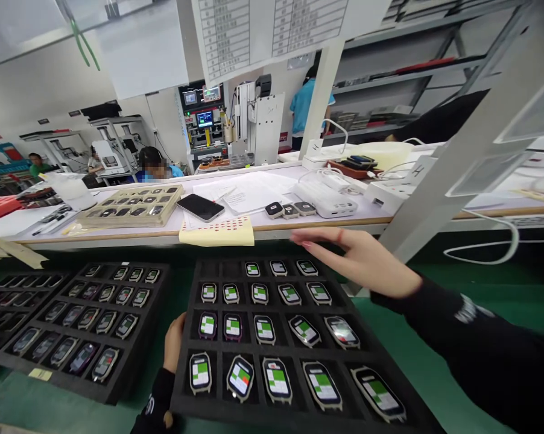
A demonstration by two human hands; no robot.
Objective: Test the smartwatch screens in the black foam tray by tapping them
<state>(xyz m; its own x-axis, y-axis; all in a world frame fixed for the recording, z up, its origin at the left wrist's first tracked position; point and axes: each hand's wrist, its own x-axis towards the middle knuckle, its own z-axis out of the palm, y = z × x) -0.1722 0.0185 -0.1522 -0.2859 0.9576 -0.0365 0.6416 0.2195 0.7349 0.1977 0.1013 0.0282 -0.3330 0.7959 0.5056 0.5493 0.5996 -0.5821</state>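
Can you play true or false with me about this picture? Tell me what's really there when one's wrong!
1. The left hand is at the left side of the nearest black foam tray. True.
2. The right hand is holding a smartphone. False: it is open above that tray's far right corner, and the smartphone lies on the shelf.
3. The smartwatches in that tray have dark screens. False: they are lit, showing green and white.
4. Yellow paper hangs over the shelf's edge. True.

The trays look matt, foam-like — the watches glossy-faced, the phone smooth and shiny, the sleeves dull cloth.
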